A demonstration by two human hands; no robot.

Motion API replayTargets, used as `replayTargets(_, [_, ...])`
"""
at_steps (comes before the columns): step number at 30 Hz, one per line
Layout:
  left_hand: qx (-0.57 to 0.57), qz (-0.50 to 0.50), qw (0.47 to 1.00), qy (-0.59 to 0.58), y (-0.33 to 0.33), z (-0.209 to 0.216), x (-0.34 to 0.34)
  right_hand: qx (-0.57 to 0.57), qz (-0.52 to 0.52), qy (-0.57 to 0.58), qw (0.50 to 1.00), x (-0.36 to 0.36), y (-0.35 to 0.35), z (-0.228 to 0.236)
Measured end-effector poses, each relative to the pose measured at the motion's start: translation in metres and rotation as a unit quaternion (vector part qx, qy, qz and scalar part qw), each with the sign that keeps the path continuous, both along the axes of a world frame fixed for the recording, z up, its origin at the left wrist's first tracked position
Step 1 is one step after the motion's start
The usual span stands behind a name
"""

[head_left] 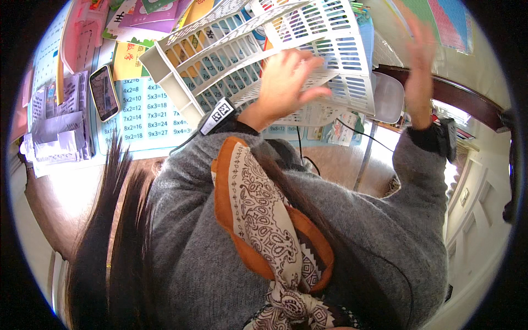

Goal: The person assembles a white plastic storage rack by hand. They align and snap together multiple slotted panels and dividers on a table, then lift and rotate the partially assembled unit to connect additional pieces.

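Note:
A white plastic slotted rack point(324, 41), with long openings and several compartments, lies tilted across the desk. My left hand point(286, 82) is over its near side, thumb and fingers spread, apparently resting against the slats. Whether the fingertips press on it is hard to tell. Off to the right, my right hand point(421, 71) is raised with its fingers stretched upward, blurred by motion, and nothing shows in it. Beneath the rack is a light blue desk mat point(129, 124) printed with a multiplication table, partly visible through the slots.
A phone point(104, 93) lies on the mat's left part. Beyond it are a yellow booklet point(129, 58) and a purple booklet point(157, 19). Plastic-wrapped packs point(60, 124) sit at the left edge near a pink holder point(71, 38). A translucent bin point(388, 98) stands right of the rack.

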State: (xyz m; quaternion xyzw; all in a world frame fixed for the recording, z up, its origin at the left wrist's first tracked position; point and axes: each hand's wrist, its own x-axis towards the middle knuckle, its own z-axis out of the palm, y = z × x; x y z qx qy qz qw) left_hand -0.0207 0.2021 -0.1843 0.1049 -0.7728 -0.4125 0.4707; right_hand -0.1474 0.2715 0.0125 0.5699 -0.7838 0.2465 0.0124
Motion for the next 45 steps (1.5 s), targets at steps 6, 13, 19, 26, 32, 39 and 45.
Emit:
replayTargets(6, [0.040,-0.062,0.997,0.015,0.028,-0.003,-0.016,0.111,-0.065,-0.097,0.987,0.002,0.024,-0.070])
replayTargets(13, [0.003,-0.052,0.999,0.003,0.025,0.000,-0.016,0.010,-0.006,-0.159,0.987,-0.021,0.050,-0.071])
replayTargets(19, [-0.140,-0.055,0.988,-0.022,0.037,0.010,0.013,-0.023,-0.012,0.152,0.988,-0.029,0.078,0.026])
replayTargets(26, [-0.164,-0.114,0.977,-0.077,0.071,-0.012,0.015,0.070,-0.144,0.060,0.985,-0.015,0.074,-0.041])
replayTargets(32, [-0.127,-0.131,0.982,-0.042,0.075,-0.013,0.010,-0.044,-0.061,-0.199,0.977,-0.022,0.093,-0.113])
replayTargets(39, [-0.113,-0.058,0.992,-0.016,0.038,0.000,0.027,-0.014,0.013,-0.020,1.000,-0.012,0.033,-0.002])
replayTargets(45, [-0.112,0.022,0.989,-0.092,0.016,-0.024,0.005,0.054,0.052,0.088,0.993,-0.022,-0.005,-0.047])
